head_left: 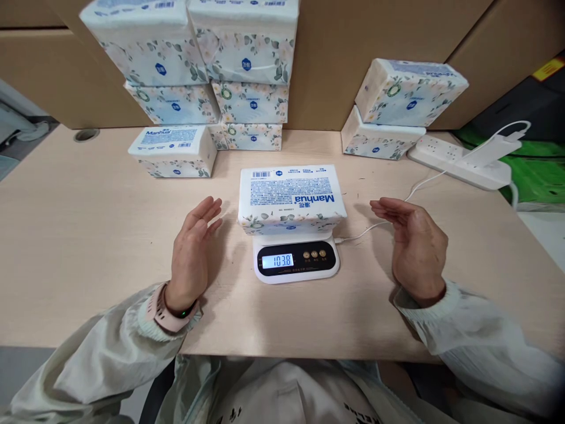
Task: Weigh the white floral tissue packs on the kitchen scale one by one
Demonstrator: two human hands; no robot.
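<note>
A tissue pack (289,197) with "Manhua" printed on it lies on a white digital scale (298,259), whose lit display reads 103.8. Left of the pack, my left hand (193,253) is held apart from it, palm turned inward, fingers extended and holding nothing. On the other side, my right hand (415,247) is likewise open and empty, its palm facing the pack across a gap. A pink watch band (165,312) circles my left wrist. A white cable (366,232) runs from the scale's right side.
Stacked tissue packs (251,106) stand at the back left, with a single pack (174,152) before them. Two more packs (410,97) are stacked at the back right, beside a white power strip (463,162). Cardboard (326,70) rises behind the table (88,235).
</note>
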